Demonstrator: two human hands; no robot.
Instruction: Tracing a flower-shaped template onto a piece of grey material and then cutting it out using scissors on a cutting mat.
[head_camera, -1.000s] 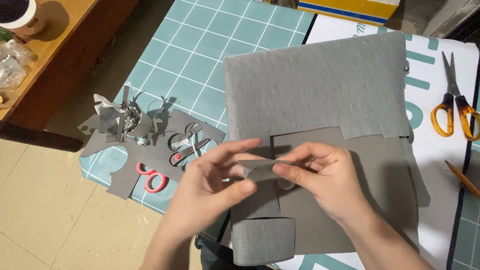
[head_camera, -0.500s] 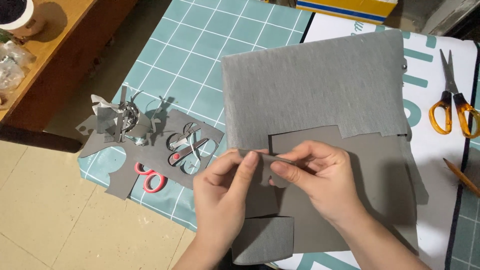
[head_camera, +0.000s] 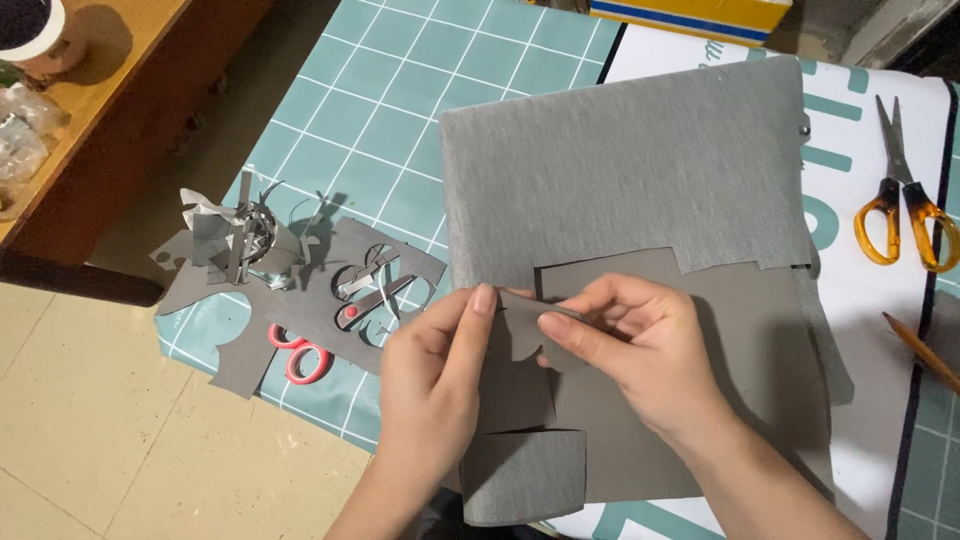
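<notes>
While pinching grey cutout (head_camera: 530, 335): curled fingers (head_camera: 575, 335)

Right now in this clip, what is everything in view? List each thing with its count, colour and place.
small cut grey piece: one, grey, pinched between both hands
large grey fabric-covered sheet: one, grey, centre of the mat
darker grey paper sheet: one, lying on the fabric sheet's lower part
green gridded cutting mat: one, teal with white lines, under everything
red-handled scissors: one, red, left, partly under a cut-out grey sheet
grey offcut pile: one heap, grey, far left of the mat
orange-handled scissors: one, orange, right edge
pencil: one, orange-brown, lower right
wooden table: one, brown, upper left
left hand: holding the small piece
right hand: holding the small piece
</notes>
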